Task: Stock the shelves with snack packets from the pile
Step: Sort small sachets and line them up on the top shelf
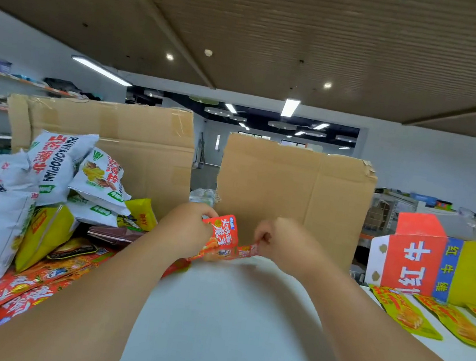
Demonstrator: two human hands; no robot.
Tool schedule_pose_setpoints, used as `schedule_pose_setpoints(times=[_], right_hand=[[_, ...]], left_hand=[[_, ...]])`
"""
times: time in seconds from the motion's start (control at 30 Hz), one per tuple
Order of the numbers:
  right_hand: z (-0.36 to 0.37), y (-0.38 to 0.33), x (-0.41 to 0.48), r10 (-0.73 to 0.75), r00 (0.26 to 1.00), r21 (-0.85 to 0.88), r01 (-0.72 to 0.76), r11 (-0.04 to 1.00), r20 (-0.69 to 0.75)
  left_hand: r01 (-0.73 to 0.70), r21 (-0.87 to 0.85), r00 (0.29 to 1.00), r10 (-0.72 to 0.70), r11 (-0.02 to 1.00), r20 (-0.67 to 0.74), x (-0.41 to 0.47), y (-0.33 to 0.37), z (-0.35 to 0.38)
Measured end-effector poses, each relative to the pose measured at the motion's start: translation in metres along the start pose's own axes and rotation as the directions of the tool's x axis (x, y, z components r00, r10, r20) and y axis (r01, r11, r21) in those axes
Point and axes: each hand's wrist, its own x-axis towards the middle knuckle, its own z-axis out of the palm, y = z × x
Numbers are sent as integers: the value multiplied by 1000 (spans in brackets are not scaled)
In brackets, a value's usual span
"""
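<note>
On my far left I see the pile [27, 212] of white, yellow and red snack packets heaped on the shelf [226, 316]. My left hand [190, 228] grips a red packet [224, 233] by its left edge, upright, low over the white shelf top and in front of a cardboard panel [293, 188]. My right hand [280, 241] pinches a red strip [246, 250] just beside it. At far right, yellow packets [408, 311] lie flat beside a red-and-yellow carton [439, 263].

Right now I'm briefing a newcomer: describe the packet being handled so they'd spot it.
Find the cardboard sheets behind the white shelf. Before the right one, left hand and right hand pinch a small red packet. Unlike red packets in the pile, it stands lifted.
</note>
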Motion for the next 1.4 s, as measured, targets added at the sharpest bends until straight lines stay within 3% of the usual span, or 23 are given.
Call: schedule_pose_setpoints(times=[0.1,0.2,0.33,0.47,0.57,0.63,0.77,0.83,1.0,1.2,1.4], right_hand=[[-8,13,-2,128,983,274,-89,958,-130],[-17,23,-3,226,965,395,-158,905,-133],[-7,24,-6,181,968,158,-209,965,173],[-15,2,-15,246,888,-48,-247,968,390],[-31,-12,-24,378,782,-240,-295,925,496],[-34,-19,-29,422,727,-328,-279,903,541],[-36,-28,-33,300,789,-338,-125,933,536],[-41,-31,-36,294,789,-316,-134,939,540],[-55,-35,-44,371,666,-378,-143,915,647],[-54,-23,-55,362,702,-256,-257,932,613],[-78,18,-72,400,846,-265,-319,910,353]], left_hand=[[9,-72,1000,-8,997,9,0,3,-2],[8,20,991,-11,1000,136,-2,4,-3],[-67,331,922,-68,941,381,-8,5,-2],[-109,383,896,-76,917,437,-10,6,-3],[-135,422,882,-85,896,463,-14,7,-1],[-146,436,886,-78,888,456,-16,9,2],[-157,452,893,-69,878,444,-19,14,4],[-160,456,896,-66,876,440,-22,15,4],[-166,437,899,-46,884,436,-27,17,4],[-168,323,899,10,932,439,-29,17,4],[-208,142,915,141,968,378,-27,22,6]])
